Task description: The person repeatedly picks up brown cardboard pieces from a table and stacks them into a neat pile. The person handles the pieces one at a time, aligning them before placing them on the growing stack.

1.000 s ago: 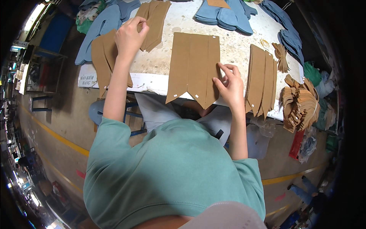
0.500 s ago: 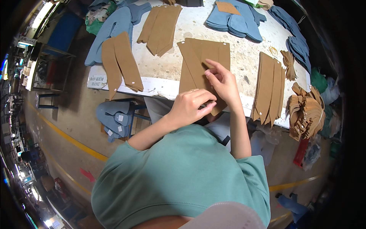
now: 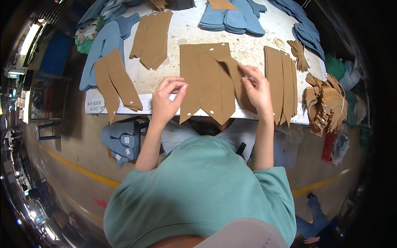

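Brown cut fabric pieces with pointed lower ends and small white stickers lie side by side in front of me, at the table's near edge. My right hand is closed on a brown fabric strip, which is bent and lifted partly off the others. At the left edge of the pieces is my left hand, fingers curved and thumb apart, with nothing visible in it. Just beyond my right hand lies a stack of brown pointed strips.
Blue cut-piece stacks lie at the back of the white table. More brown pieces are at the left. Fanned brown bundles stand at the right edge. Blue labelled pieces rest on a stool below.
My hands have moved apart, the left one leftward and the right one to the right. The brown pieces now lie straighter, and one strip at the right is lifted.
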A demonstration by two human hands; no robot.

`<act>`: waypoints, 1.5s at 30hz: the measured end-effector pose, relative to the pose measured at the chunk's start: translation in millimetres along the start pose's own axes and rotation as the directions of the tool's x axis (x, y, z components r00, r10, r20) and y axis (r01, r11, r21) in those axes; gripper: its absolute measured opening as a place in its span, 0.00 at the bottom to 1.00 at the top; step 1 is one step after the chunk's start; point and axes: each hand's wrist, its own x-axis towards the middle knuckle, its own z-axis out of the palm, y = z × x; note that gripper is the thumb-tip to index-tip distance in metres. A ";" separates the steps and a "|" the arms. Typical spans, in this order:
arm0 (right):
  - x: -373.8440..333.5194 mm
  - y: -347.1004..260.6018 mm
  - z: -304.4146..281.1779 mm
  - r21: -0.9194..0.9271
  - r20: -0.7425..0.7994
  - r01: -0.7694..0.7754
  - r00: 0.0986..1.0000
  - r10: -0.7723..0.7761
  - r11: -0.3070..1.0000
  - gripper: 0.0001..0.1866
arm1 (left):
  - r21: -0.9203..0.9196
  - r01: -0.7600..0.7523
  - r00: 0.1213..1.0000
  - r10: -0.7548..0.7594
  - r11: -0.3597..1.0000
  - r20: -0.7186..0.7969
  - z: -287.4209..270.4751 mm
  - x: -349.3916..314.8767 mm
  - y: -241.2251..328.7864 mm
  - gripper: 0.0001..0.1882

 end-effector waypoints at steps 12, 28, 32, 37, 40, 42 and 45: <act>-4.9 1.5 -6.4 -0.075 0.069 -0.025 0.997 0.030 0.997 0.20 | -0.052 0.005 0.999 -0.008 0.999 -0.052 1.9 -4.1 -10.0 0.05; -44.0 -13.3 -24.5 -0.191 -0.011 -0.121 0.993 0.121 0.974 0.18 | -0.015 0.005 0.999 -0.006 1.000 -0.050 1.2 -5.4 -12.0 0.05; -56.6 -12.3 -16.9 -0.126 -0.036 -0.121 0.992 0.117 0.985 0.19 | -0.007 0.014 0.999 -0.014 1.000 -0.035 0.9 -5.7 -11.8 0.05; -59.7 -9.2 -12.0 -0.090 -0.032 -0.097 0.995 0.095 0.991 0.19 | 0.019 0.002 0.999 -0.001 1.000 -0.052 0.1 -7.7 -9.9 0.05; -53.1 -7.1 -12.6 -0.084 -0.025 -0.082 0.996 0.080 0.993 0.20 | 0.030 0.003 0.999 -0.002 1.000 -0.054 1.2 -8.7 -9.0 0.05; -50.7 -7.0 -14.9 -0.065 -0.017 -0.054 0.998 0.053 0.996 0.21 | 0.031 0.015 0.999 -0.014 0.999 -0.050 1.4 -9.3 -8.9 0.05; -51.3 -7.2 -17.7 -0.115 0.035 -0.073 0.996 0.077 0.991 0.21 | 0.034 0.012 0.998 -0.010 0.999 -0.057 1.7 -10.0 -8.7 0.05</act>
